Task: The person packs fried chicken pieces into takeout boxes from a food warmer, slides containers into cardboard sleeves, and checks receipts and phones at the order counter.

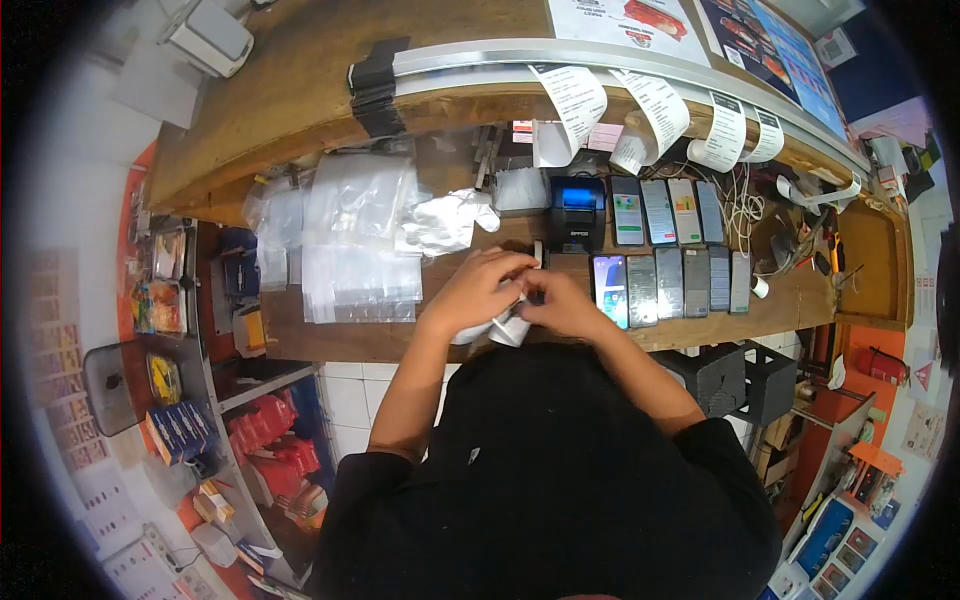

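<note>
My left hand (482, 288) and my right hand (565, 304) meet at the counter's front edge, close to my body. Between them is a piece of white paper (510, 330), curled at its lower end; its upper part is hidden by my fingers. The left fingers bend over it from above. My right thumb and fingertips pinch at its right side. A narrow white strip (538, 254) stands just beyond the fingertips. Behind the hands sits a black receipt printer (577, 215) with a blue-lit top.
Several phones (669, 284) lie in two rows on the right. Clear plastic bags (360, 240) and a crumpled silvery bag (448, 222) cover the left side. Printed receipts (575, 105) hang from the raised shelf (270, 110). White cables (742, 205) tangle at the back right.
</note>
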Available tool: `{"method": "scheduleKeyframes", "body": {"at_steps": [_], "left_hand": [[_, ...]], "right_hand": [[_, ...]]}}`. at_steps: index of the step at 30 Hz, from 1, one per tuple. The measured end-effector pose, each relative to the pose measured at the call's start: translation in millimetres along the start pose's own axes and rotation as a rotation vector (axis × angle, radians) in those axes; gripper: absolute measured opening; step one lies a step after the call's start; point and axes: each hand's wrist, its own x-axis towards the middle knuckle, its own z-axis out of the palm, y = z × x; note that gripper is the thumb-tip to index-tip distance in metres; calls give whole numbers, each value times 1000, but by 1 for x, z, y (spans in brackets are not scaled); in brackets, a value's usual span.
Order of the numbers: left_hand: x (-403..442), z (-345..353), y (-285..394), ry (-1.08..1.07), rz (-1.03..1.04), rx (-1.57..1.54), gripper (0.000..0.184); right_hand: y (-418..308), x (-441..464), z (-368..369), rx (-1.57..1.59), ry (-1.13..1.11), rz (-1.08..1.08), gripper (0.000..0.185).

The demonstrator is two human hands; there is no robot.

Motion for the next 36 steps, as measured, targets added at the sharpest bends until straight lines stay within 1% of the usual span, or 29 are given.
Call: {"method": "scheduleKeyframes", "body": {"at_steps": [1,2,3,4,6,8,9,10,12,13,15,16,18,19,20,22,23,24,26,27,28,30,31,32,34,35,36], "left_hand": [[-5,-4,-1,-32,-74,-160,23],[-8,-8,-3,-33,-71,-158,23],[-11,-9,-5,-105,-173,-243,20],[-16,-6,-9,-105,-179,-245,15],[-21,0,-10,-106,-182,-251,13],[-22,5,-4,32,-205,-194,13],[-21,8,-4,69,-118,-193,13],[-21,10,-2,72,-118,-193,13],[-23,12,5,109,-190,-268,10],[-23,13,6,105,-180,-269,10],[-25,20,4,215,21,-20,7],[-28,24,4,206,32,-26,7],[-33,27,0,554,-1,14,5],[-32,22,-6,632,13,3,4],[-32,20,-9,640,14,0,4],[-31,13,0,476,-8,88,4],[-28,17,1,381,-17,53,5],[-25,21,4,381,-15,54,5],[-15,27,4,247,-55,-30,8],[-11,27,5,261,-105,-54,15],[-11,21,5,254,-91,-50,15],[-16,-6,3,-22,-428,-131,26],[-21,-17,-13,-64,-339,-67,31],[-25,-27,-27,-97,-343,-103,31],[-20,-53,-13,-44,-430,-161,25],[-15,-64,-8,-48,-429,-160,25],[-7,-74,-3,52,-408,-186,22]], "right_hand": [[-4,-2,-9,6,-18,-3,19],[-6,-3,-15,4,-15,-5,19],[-6,-6,-20,53,-16,82,19],[-7,-9,-24,103,-18,175,18],[-12,-9,-30,81,-32,202,17],[-21,-6,-28,-131,22,102,16],[-21,-4,-25,-123,22,43,19],[-20,-3,-22,-125,20,42,19],[-20,-1,-17,-151,92,-34,18],[-16,0,-15,-156,101,-36,18],[-1,-2,-14,-43,132,-12,18],[6,-4,-19,-47,147,-9,18],[24,-4,-36,-27,337,178,18],[35,-4,-48,-7,388,293,19],[46,-7,-51,-14,385,291,19],[23,-13,-46,-81,377,1,19],[7,-14,-41,-181,215,2,19],[5,-12,-31,-181,216,1,19],[2,-6,-16,-69,101,-57,19],[7,-3,-15,34,154,16,16],[13,-4,-21,32,169,8,16],[23,-10,-43,244,404,131,11],[12,-17,-56,344,427,169,9],[34,-20,-68,327,492,179,12],[31,-26,-78,521,520,114,11],[31,-27,-76,524,524,114,11],[31,-26,-73,651,542,94,12]]}}
